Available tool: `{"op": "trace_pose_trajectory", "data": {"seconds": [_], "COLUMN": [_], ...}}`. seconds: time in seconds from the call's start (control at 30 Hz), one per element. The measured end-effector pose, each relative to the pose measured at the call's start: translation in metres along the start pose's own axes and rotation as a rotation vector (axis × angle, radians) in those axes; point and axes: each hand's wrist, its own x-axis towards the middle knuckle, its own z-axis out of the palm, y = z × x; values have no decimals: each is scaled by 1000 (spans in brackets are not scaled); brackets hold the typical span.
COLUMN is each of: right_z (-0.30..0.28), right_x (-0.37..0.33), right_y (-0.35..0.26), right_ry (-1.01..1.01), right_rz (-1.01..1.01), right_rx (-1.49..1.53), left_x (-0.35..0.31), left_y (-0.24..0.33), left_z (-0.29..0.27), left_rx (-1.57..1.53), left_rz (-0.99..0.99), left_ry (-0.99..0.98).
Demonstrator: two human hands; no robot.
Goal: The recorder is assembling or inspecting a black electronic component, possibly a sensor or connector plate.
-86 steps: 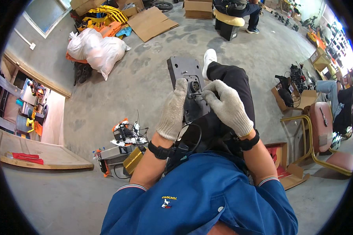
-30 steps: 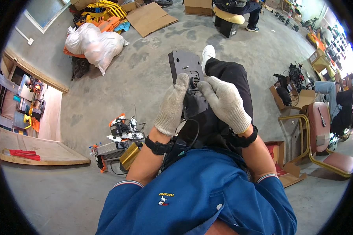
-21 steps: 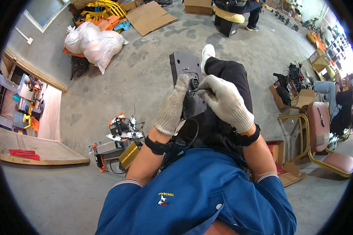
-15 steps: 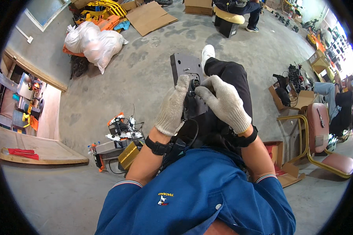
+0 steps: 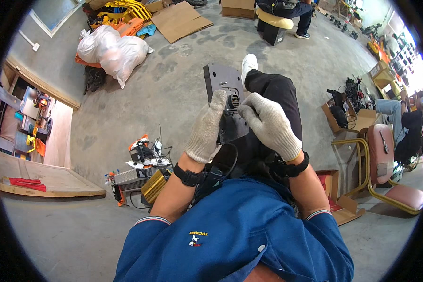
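Note:
A long dark-grey housing [image 5: 224, 80] is held above my lap, slanting away from me. On its face are a round black socket [image 5: 234, 99] with several contacts and a small metal post. My left hand [image 5: 207, 127], in an off-white knit glove, grips the housing's left side with the thumb along the face beside the socket. My right hand [image 5: 270, 122], gloved likewise, is just right of the socket. Its fingers are curled with the tips pressed together, and whatever they pinch, if anything, is hidden.
On the floor to my left lie metal-cased units [image 5: 156, 186] and tangled cables [image 5: 150, 152]. White sacks [image 5: 113, 54] and flat cardboard [image 5: 181, 21] are farther off. To my right stand a pink chair [image 5: 380, 152] and an open carton of black parts [image 5: 348, 115]. Other people sit nearby.
My right hand has drawn slightly right, off the socket, so more of the socket's face shows. The left hand and the housing have hardly moved.

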Motion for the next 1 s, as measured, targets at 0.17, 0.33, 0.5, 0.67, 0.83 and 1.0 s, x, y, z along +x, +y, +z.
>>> {"op": "trace_pose_trajectory", "data": {"seconds": [0.17, 0.33, 0.5, 0.67, 0.83, 1.0], "right_z": [8, -4, -4, 1, 6, -4], "right_x": [-2, -2, -1, -2, -3, -3], "right_y": [1, -11, -11, 3, -1, -11], "right_ry": [130, 30, 6, 63, 113, 19], "right_rz": [-74, 142, 167, -33, -27, 178], "right_rx": [177, 48, 16, 76, 177, 27], "left_x": [5, 3, 6, 0, 1, 6], "left_y": [-7, -3, -9, 0, -1, -7], "left_z": [-2, 0, -6, -3, -1, -3], "left_rx": [-31, -84, 45, 14, -33, -59], "left_rz": [37, -7, 66, 20, 15, 31], "left_ry": [-2, -25, -7, -29, -19, -16]}}
